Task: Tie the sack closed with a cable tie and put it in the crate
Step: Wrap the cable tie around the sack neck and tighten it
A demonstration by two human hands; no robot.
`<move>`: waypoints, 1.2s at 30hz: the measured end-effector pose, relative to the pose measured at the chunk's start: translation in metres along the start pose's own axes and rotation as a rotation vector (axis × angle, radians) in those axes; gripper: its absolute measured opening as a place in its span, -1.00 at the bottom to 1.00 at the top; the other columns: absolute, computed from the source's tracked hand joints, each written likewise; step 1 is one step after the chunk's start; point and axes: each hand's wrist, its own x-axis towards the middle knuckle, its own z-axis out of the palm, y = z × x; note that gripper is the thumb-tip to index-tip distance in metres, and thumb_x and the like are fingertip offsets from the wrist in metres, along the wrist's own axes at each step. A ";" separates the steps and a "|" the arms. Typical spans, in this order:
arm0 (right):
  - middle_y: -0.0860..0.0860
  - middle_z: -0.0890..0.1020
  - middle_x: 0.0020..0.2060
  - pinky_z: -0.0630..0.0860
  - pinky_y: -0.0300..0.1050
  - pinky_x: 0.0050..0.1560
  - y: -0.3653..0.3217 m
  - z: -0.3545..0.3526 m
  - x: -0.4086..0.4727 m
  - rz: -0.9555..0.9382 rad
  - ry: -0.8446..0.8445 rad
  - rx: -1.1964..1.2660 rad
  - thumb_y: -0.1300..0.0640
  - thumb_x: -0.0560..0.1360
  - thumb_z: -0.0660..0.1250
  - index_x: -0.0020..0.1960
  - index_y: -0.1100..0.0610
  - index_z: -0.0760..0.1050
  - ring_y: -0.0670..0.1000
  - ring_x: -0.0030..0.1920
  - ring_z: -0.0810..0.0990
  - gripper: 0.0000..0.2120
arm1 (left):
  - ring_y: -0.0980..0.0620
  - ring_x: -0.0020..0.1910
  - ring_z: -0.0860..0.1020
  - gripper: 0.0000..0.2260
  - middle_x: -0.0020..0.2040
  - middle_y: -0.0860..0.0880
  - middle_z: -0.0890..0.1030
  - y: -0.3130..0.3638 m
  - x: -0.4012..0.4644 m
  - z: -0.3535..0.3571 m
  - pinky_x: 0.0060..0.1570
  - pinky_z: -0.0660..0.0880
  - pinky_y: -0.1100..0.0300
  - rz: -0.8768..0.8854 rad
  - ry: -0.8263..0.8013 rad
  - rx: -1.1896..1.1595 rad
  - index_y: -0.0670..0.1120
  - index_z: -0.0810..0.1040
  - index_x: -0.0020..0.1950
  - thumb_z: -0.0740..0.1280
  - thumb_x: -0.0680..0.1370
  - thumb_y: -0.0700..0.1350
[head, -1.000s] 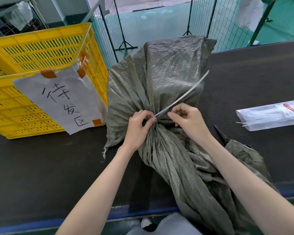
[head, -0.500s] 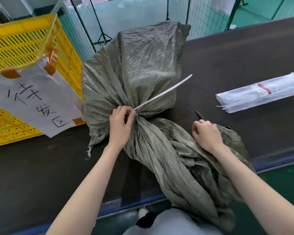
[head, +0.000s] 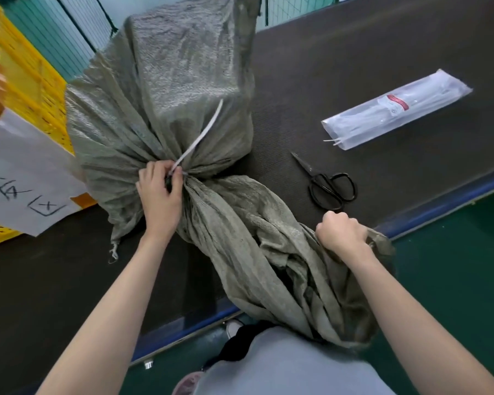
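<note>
The left hand [head: 160, 195] has its grip closed around the gathered neck of the sack [head: 171, 89], thumb and fingers pinching the neck where the cable tie [head: 200, 138] circles it. The right hand [head: 340, 233] is a closed fist, its grip bunching the loose mouth fabric of the sack at the near edge of the table [head: 354, 67].

The sack is grey-green woven cloth, filled; what it holds is hidden, though the bulk shows square, box-like corners. It lies on the table with its long axis running from the full end, far from the person, through the cinched neck to the slack mouth, which spills over the near edge toward the person's lap. The free tail of the cable tie sticks up from the neck and points away and to the right, over the full end.

Left of the sack stands the yellow crate [head: 26, 81], touching it, with a white paper label [head: 17, 172] taped on. Right of the sack's neck lie black scissors [head: 328, 186], and beyond them a clear packet of cable ties [head: 397, 109].
</note>
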 end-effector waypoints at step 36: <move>0.11 0.50 0.04 0.48 0.09 0.01 -0.023 -0.013 0.030 -0.439 0.363 0.538 0.01 0.43 0.42 0.10 0.16 0.36 0.18 0.04 0.52 -0.62 | 0.06 -0.09 0.52 -0.85 -0.10 -0.01 0.57 0.001 -0.007 -0.016 -0.07 0.41 0.20 -0.034 0.042 -0.197 -0.14 0.59 0.00 0.25 0.61 -0.13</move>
